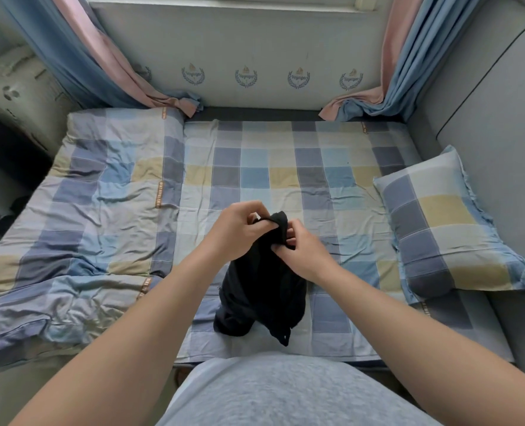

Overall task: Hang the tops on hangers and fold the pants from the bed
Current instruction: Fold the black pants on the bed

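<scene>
Two bare hands are holding up one black piece of clothing (pixel 262 290) over the bed (pixel 285 179). The cloth is soft and floppy. It is bunching at the top between the hands and hanging down in a lumpy shape below them, and its bottom end is resting on the sheet, close to the person's body. I cannot tell if it is a top or pants.

The left hand (pixel 239 233) is curling shut, pinching the top edge of the black cloth with its fingertips. The right hand (pixel 301 253) is just beside it, also closing its fingers on the cloth, a little lower. The two hands are nearly touching.

The sheet is made of squares in blue, grey and yellow, and it is looking a bit wrinkly. Left of the left hand, one puffy quilt (pixel 86 210) with the same squares is lying all crumpled. Right of the right hand, one soft square pillow (pixel 445 229) is sitting near the bed's edge. Far past the hands, two curtains are hanging, one (pixel 95 63) on the left and one (pixel 402 66) on the right, each blue and pink, with their ends piling up on the bed.

Past the hands, the flat middle of the sheet is giving lots of open room.
</scene>
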